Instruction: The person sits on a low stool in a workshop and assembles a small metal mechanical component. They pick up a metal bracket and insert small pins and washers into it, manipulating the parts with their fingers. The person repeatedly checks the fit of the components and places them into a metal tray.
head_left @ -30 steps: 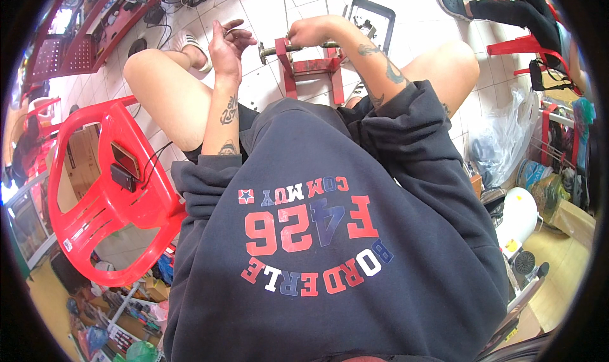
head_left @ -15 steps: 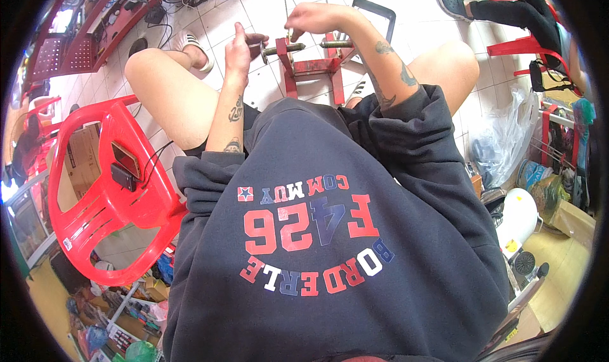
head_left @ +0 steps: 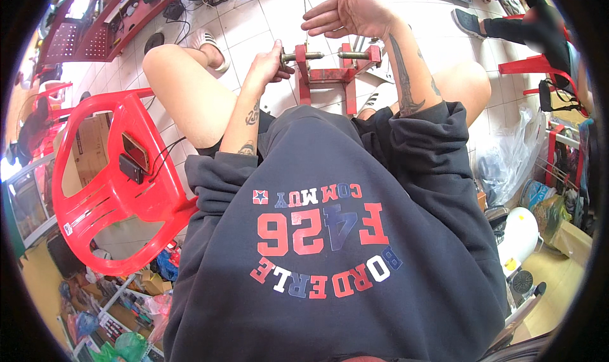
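A red metal stand is on the tiled floor between my knees, with two uprights facing each other. A threaded bolt passes through its left upright, and another threaded bolt sits in the right one. My left hand is at the outer end of the left bolt, thumb up and fingers curled round that end, which they hide. Above the stand, my right hand is raised with its palm showing and fingers stretched out, holding nothing. A thin upright rod rises behind the left upright, near the right fingertips.
A red plastic chair at my left holds a phone and a black box with a cable. Red perforated metal shelving and cables lie far left. Another person's shoe shows far right, above a clear plastic bag.
My right hand has left the rod by the left bolt, lifting up and right and opening. My left fingers have closed round the left bolt's end. The whole view has shifted slightly.
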Demonstrator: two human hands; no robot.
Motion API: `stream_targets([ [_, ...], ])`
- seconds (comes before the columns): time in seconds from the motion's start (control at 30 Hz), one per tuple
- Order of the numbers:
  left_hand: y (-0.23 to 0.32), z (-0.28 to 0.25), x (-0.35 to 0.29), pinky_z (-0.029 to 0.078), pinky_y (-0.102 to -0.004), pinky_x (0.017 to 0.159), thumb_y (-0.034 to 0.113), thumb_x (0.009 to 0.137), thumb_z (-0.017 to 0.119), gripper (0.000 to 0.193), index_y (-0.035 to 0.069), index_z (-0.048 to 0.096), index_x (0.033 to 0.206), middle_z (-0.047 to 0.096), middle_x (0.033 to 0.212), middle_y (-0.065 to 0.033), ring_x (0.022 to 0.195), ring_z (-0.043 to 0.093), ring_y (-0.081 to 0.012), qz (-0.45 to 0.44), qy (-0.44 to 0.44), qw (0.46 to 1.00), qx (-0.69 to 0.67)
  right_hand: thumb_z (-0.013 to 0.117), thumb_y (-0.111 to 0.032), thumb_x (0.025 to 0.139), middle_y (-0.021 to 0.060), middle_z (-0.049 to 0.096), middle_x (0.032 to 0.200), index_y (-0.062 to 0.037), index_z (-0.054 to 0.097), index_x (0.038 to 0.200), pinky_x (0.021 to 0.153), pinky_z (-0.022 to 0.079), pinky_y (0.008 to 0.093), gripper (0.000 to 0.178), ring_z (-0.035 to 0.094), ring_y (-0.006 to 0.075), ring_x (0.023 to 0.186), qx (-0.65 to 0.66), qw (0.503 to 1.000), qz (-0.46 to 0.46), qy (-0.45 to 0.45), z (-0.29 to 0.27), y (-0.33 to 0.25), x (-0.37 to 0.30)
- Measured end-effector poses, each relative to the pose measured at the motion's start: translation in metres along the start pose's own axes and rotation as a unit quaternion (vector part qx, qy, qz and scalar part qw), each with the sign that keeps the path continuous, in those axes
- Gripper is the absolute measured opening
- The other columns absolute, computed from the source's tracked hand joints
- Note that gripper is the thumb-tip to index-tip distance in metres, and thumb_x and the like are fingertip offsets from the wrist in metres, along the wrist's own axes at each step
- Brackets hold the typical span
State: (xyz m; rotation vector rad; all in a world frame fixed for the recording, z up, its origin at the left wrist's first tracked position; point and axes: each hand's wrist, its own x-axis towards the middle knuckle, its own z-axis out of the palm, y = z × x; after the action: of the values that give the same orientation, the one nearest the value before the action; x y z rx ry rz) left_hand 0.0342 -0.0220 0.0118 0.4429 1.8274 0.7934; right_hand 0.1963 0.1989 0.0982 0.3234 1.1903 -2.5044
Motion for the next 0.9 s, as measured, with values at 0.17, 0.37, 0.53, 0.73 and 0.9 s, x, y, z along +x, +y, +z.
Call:
stream_targets([
  [0.17,-0.01,-0.005,0.012,0.052,-0.0289,0.076,0.045,0.1,0.046,0.048,0.003,0.068,0.095,0.071,0.089,-0.0125,0.08,0.069,-0.0186,0.181,0.067,0.966,-0.173,0.007,-0.069,0.096,0.0186,0.068,0.117,0.002,0.06,0.126,0.098,0.047,0.0346,0.093,0.064,0.0236,0.114,-0.223,0.947,0.032,0.23,0.027,0.009,0.005],
  [0.37,-0.002,-0.017,0.012,0.052,-0.0317,0.067,0.038,0.102,0.044,0.044,-0.001,0.064,0.098,0.069,0.087,-0.012,0.066,0.065,-0.018,0.192,0.114,0.93,-0.292,0.047,-0.031,0.099,0.0185,0.064,0.124,-0.0037,0.057,0.131,0.103,0.042,0.0399,0.044,0.058,0.0316,0.118,-0.634,0.745,0.155,0.137,0.019,0.056,0.051],
  [0.53,-0.017,-0.001,0.031,0.048,-0.0327,0.066,0.057,0.1,0.036,0.064,0.001,0.068,0.1,0.069,0.085,-0.0096,0.072,0.064,-0.0191,0.076,0.125,0.986,-0.076,0.05,-0.018,0.09,0.0227,0.069,0.101,-0.0026,0.066,0.114,0.081,0.051,0.042,0.032,0.066,0.0359,0.093,-0.666,0.727,0.118,0.119,0.015,0.062,0.05],
  [0.73,-0.014,0.0,0.017,0.053,-0.0334,0.065,0.066,0.098,0.031,0.077,0.001,0.071,0.096,0.071,0.08,-0.01,0.072,0.068,-0.0181,-0.004,0.024,0.995,-0.094,0.055,-0.026,0.087,0.0246,0.068,0.094,0.0003,0.067,0.1,0.08,0.054,0.046,0.032,0.067,0.0389,0.09,-0.664,0.714,0.08,0.208,0.07,0.038,0.03],
  [0.9,0.013,0.007,0.015,0.05,-0.029,0.059,0.045,0.102,0.045,0.052,0.003,0.064,0.081,0.066,0.073,-0.0081,0.063,0.062,-0.0152,0.239,0.095,0.926,-0.275,0.066,-0.021,0.071,0.0161,0.073,0.088,-0.0005,0.073,0.088,0.069,0.056,0.0392,0.027,0.071,0.0289,0.083,-0.68,0.693,0.123,0.204,-0.002,0.083,0.059],
])
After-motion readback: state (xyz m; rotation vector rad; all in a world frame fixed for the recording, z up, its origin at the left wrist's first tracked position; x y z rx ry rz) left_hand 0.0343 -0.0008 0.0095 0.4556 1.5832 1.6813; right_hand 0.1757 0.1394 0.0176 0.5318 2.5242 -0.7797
